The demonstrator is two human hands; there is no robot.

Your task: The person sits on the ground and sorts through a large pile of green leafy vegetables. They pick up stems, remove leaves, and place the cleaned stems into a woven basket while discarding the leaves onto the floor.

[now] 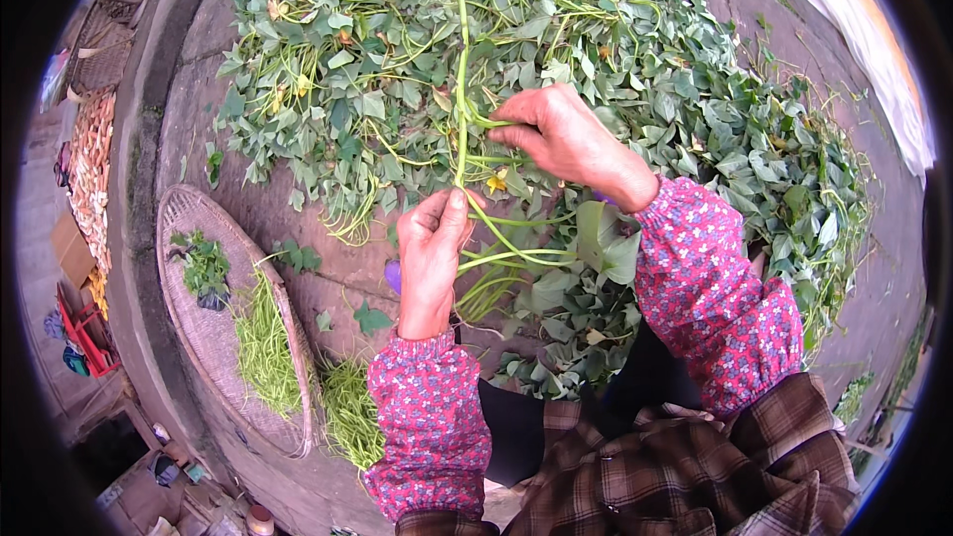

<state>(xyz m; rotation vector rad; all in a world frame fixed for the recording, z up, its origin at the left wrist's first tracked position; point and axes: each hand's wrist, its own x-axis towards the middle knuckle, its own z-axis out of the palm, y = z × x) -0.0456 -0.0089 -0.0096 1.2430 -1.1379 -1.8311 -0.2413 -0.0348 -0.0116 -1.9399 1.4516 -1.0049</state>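
A thick green vine (462,69) runs down from the far leaves to my left hand (433,243). That hand is closed on the vine's near end, thumb on top. Several long leaf stalks (526,256) spread rightward from there, ending in broad green leaves (604,238). My right hand (574,139), higher and to the right, pinches a thin leaf stalk (480,120) that branches off the vine. Beyond both hands lies a large heap of leafy vines (397,50), with a small yellow flower (496,181) near the right hand.
A shallow woven basket (223,208) sits at the left with a bundle of leafy greens (204,268) and cut green stalks (266,347). More stalks (347,407) lie beside it. Past a raised ledge are corn cobs (91,174) and a red stool (84,333). White sheeting (844,15) lies far right.
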